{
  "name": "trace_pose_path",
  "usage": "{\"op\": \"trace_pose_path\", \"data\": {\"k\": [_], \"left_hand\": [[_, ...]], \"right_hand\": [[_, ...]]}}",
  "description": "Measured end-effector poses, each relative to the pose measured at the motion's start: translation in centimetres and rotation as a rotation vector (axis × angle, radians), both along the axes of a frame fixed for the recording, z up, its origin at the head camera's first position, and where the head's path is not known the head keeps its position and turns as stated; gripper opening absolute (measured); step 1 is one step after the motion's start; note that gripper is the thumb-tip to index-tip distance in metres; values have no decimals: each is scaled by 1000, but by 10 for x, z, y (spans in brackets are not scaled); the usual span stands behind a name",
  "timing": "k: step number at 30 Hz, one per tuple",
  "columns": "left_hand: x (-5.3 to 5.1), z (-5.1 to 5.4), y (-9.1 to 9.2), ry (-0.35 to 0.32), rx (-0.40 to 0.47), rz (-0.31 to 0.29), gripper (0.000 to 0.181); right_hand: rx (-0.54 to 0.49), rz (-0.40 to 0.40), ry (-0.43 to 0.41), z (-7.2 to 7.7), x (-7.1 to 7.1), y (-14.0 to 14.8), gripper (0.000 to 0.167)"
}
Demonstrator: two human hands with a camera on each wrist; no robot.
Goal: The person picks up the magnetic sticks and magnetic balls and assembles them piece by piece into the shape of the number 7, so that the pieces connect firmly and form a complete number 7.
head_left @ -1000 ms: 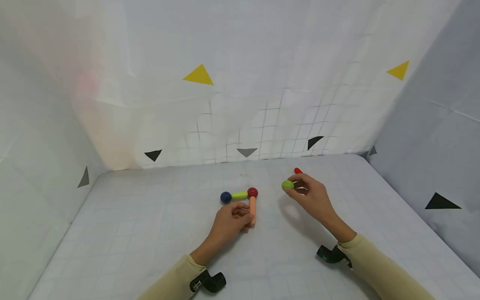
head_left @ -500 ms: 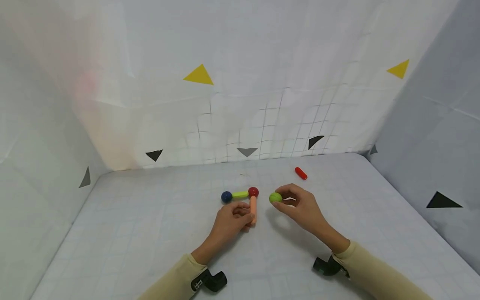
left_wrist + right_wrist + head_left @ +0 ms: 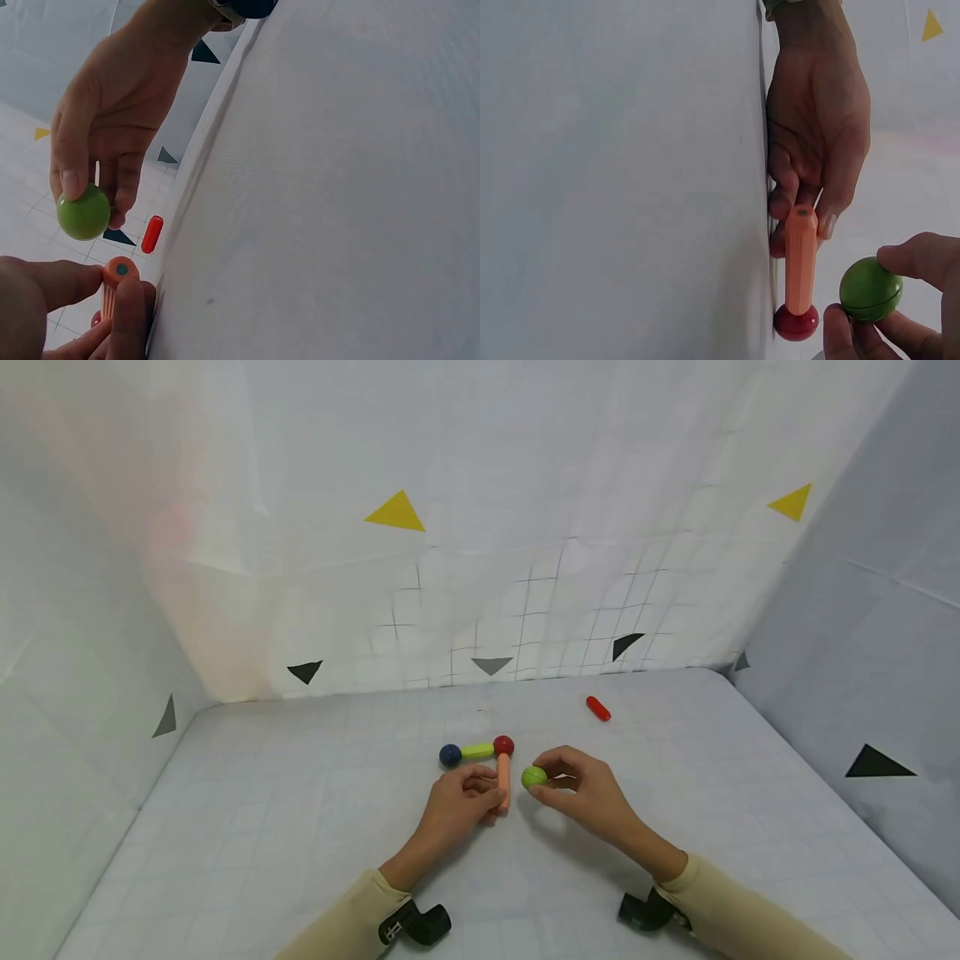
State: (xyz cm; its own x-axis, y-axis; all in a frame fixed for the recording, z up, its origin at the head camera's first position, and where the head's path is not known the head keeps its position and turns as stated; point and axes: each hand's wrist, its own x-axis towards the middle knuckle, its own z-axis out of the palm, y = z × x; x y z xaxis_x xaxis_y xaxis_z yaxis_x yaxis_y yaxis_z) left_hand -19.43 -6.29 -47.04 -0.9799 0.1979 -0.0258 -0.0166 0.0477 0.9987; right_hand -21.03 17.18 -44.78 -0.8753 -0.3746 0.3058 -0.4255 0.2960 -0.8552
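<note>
My left hand [image 3: 452, 803] pinches an orange rod [image 3: 504, 781] near its front end. The rod's far end meets a red ball [image 3: 503, 746]; from there a yellow-green rod [image 3: 477, 751] runs left to a dark blue ball [image 3: 450, 755]. In the right wrist view a dark spot marks the end face of the orange rod [image 3: 801, 255]. Just right of that rod, my right hand [image 3: 587, 796] holds a green ball [image 3: 534, 777] between thumb and fingertips, raised above the table and apart from the rod. A groove circles the green ball [image 3: 871, 289].
A short red rod [image 3: 597, 708] lies on the white table [image 3: 300, 827] toward the back right. White sheet walls [image 3: 480, 568] with yellow, black and grey triangles enclose the table at the back and both sides.
My right hand has carried the green ball left and toward the front, close to the orange rod's near end. The red rod has come into full view. My left hand stays in place.
</note>
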Motion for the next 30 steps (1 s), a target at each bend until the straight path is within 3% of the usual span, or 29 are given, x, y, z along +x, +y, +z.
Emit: {"op": "trace_pose_path", "data": {"k": [4,12,30], "left_hand": [[1,-2,1,-9,8,1,33],[-1,-2,0,7,2,1,31],[1,-1,0,59,-27,1,32]], "right_hand": [[-5,30,-30,-2,6,-3,29],[-40,162,-33,-6,12,-7,27],[-3,217,-21,-17,20,-15,28]]}}
